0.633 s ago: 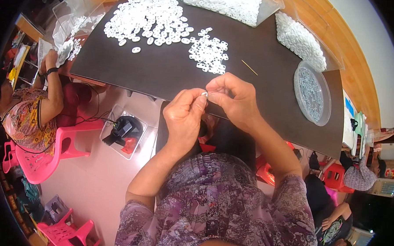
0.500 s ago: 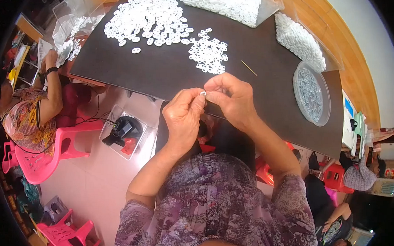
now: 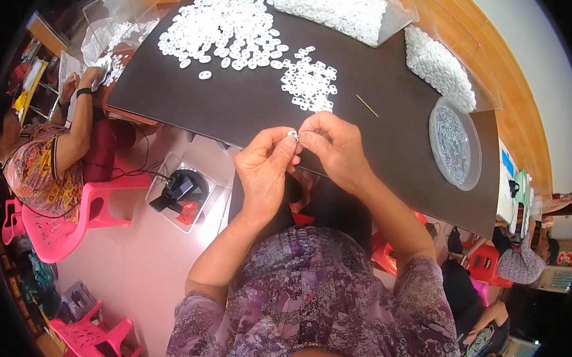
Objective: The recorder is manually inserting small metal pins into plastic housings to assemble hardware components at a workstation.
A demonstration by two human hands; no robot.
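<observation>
Just over the near edge of the dark table [image 3: 232,110], my two hands meet fingertip to fingertip. My left hand [image 3: 264,166] pinches a small white plastic piece [image 3: 292,134] between thumb and fingers. Against that piece, my right hand [image 3: 336,147] is closed in a pinch; whatever its fingertips hold is hidden or too small to name. Beyond the hands lies a small pile of white pieces with square holes [image 3: 308,82]. A larger heap of oval white pieces [image 3: 219,31] spreads to the far left. One thin yellowish stick [image 3: 367,105] rests right of the small pile.
A round clear tub of small metal parts [image 3: 451,142] stands at the right. Two clear bins of white pieces [image 3: 333,14] [image 3: 437,66] line the far side. A co-worker [image 3: 48,150] sits at left near pink plastic chairs [image 3: 65,233]. Other people are at lower right.
The white piece shows a little more between my fingertips, and my hands have shifted slightly. The whole table view has slid a bit right and down. At left, the co-worker's hands have moved.
</observation>
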